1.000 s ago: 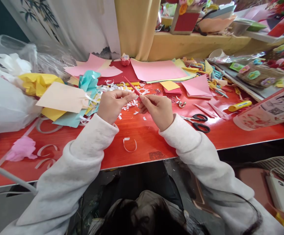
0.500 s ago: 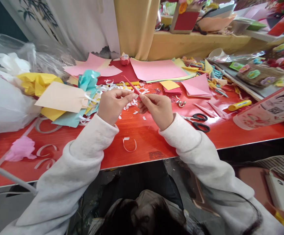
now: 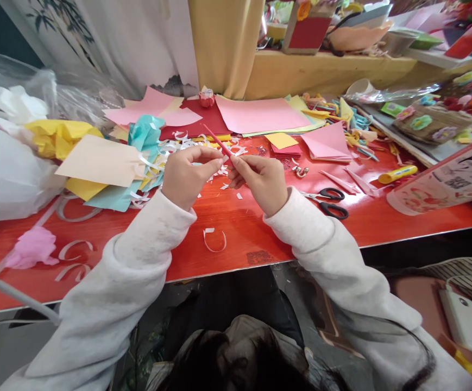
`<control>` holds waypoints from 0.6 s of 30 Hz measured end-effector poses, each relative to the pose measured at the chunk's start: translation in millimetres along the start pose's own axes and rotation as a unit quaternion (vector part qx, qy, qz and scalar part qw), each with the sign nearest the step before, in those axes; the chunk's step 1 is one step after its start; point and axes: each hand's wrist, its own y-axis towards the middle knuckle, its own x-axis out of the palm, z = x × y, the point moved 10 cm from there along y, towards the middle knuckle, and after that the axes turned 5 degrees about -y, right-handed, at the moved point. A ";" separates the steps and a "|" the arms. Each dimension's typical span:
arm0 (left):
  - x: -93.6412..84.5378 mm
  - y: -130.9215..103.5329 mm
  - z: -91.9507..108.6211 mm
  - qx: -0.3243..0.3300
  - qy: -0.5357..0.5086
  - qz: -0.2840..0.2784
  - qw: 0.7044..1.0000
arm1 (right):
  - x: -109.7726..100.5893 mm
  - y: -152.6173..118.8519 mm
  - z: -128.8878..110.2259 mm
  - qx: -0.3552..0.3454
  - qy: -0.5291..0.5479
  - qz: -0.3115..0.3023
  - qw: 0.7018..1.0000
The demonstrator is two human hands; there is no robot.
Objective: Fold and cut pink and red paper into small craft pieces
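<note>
A thin, pointed red paper stick slants up and to the left above the table. My right hand pinches its lower end between thumb and fingers. Beside it, my left hand has thumb and index finger brought together around a small white scrap by the stick. Whether the left fingertips also touch the stick is too small to tell. White paper shreds lie on the table behind both hands. Below them a curled white strip rests on the red surface.
Black-handled scissors and a yellow glue stick lie to the right, near a large printed cup. Pink sheets are at the back. On the left are a white plastic bag and a beige sheet.
The view has shifted very slightly. My left thumb and fingertips have moved a little away from the stick, while my right hand keeps its pinch on it.
</note>
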 end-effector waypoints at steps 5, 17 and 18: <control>-2.1 0.6 -11.2 -0.054 -0.045 0.002 0.997 | -0.7 0.2 2.5 0.008 -0.011 0.005 1.000; -2.7 0.7 -12.1 -0.042 -0.056 0.002 0.998 | -0.5 0.2 1.6 0.000 -0.008 0.006 1.000; -2.8 0.7 -12.5 -0.041 -0.058 0.003 0.997 | -0.6 0.1 1.7 0.002 -0.009 0.006 1.000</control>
